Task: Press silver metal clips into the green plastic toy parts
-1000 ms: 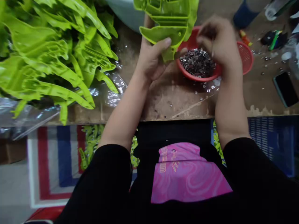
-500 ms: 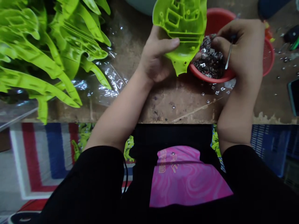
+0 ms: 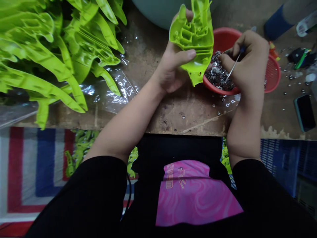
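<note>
My left hand point(image 3: 173, 67) holds a lime-green plastic shell half point(image 3: 201, 41), thumb across its ribbed hollow side and the narrow end pointing down toward me. Right of it stands a red plastic basket point(image 3: 225, 40) with a heap of small shiny metal pieces point(image 3: 219, 77). Over the basket, my right hand point(image 3: 252, 62) has its fingers curled around a thin metal tool point(image 3: 234, 67) with a dark end. The tool's tip slants down to the metal pieces. My right fingertips are partly hidden, so I cannot tell if they also pinch a piece.
A pile of similar green shells point(image 3: 61, 62) lies on clear plastic at the left. Loose metal bits point(image 3: 228, 104) are scattered below the basket. At the right are a phone point(image 3: 305, 112), a dark blue cylinder point(image 3: 276, 23) and a green-and-black object point(image 3: 302, 59). A grey rounded container point(image 3: 158, 11) stands behind.
The view has shifted, showing more of the table's right side. My right hand has turned a little, and the tool now slants down-left into the metal pieces. The shell stays in my left hand.
</note>
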Demonstrator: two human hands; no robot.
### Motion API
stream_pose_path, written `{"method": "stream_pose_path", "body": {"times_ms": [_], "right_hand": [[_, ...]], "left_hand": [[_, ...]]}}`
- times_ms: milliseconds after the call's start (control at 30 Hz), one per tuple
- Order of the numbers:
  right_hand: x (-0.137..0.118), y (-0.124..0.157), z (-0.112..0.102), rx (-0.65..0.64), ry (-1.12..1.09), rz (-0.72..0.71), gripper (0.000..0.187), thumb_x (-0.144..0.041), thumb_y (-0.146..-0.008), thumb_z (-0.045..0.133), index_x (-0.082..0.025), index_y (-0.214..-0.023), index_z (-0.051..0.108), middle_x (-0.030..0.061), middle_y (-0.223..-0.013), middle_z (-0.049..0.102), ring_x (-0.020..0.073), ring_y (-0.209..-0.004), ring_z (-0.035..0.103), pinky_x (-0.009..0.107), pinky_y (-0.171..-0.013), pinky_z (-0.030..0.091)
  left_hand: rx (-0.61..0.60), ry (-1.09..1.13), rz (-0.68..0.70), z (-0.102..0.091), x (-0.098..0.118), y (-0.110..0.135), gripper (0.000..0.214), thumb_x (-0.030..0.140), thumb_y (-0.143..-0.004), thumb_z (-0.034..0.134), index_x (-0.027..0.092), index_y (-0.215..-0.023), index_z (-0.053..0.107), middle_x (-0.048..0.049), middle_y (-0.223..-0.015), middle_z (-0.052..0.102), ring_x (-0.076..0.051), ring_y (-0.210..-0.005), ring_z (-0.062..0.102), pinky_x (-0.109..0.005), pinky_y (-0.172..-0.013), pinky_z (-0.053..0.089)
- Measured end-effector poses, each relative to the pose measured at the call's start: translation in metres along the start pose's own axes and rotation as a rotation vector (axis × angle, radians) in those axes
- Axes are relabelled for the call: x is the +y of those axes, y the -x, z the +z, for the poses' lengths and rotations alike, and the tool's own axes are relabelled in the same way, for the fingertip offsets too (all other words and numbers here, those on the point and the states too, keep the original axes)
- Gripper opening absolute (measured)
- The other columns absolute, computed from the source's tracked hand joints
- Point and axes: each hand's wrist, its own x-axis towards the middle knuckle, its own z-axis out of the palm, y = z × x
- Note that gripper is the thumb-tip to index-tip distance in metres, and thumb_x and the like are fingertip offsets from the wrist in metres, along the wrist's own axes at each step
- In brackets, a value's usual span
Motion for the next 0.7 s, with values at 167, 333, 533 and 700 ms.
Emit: {"method": "stream_pose_path", "body": {"times_ms": [167,333,533,700], "right_hand": [[0.007,-0.003,0.004,0.033,-0.2,0.013,0.029,-0.011,-0.082,0.082,-0.023,-0.098,0.06,-0.0037,-0.089,0.068,0.0112,-0.081,0.066,0.023,-0.077,0.054],[-0.001,-0.004,0.007,0.008,-0.228,0.016,0.016,-0.018,-0.085,0.084,-0.022,-0.092,0.071,-0.0009,-0.092,0.074,0.0123,-0.081,0.07,0.025,-0.076,0.056],[-0.005,-0.004,0.008,0.192,-0.18,-0.038,0.03,-0.038,-0.081,0.092,-0.028,-0.079,0.063,-0.0008,-0.081,0.066,0.0145,-0.078,0.061,0.026,-0.071,0.054],[-0.005,-0.002,0.009,0.156,-0.558,-0.061,0.035,-0.037,-0.083,0.089,-0.029,-0.097,0.058,-0.0021,-0.103,0.079,0.0136,-0.086,0.074,0.026,-0.077,0.064]], "left_hand": [[0.023,0.025,-0.027,0.002,0.004,0.001,0.079,0.003,-0.088,0.024,0.037,-0.157,0.043,0.0036,-0.148,0.061,-0.032,-0.152,0.056,-0.053,-0.106,0.059],[0.08,-0.16,-0.078,0.002,0.004,0.001,0.077,0.02,-0.082,0.047,0.044,-0.155,0.04,0.0055,-0.144,0.065,-0.034,-0.151,0.058,-0.056,-0.114,0.059],[-0.035,-0.09,0.046,-0.001,-0.002,-0.002,0.096,0.038,-0.064,0.065,0.049,-0.154,0.034,0.0042,-0.148,0.064,-0.033,-0.153,0.056,-0.053,-0.117,0.058],[-0.01,-0.012,-0.002,0.002,-0.001,-0.002,0.089,0.03,-0.066,0.063,0.041,-0.149,0.034,-0.0002,-0.141,0.063,-0.033,-0.155,0.052,-0.055,-0.118,0.055]]}}
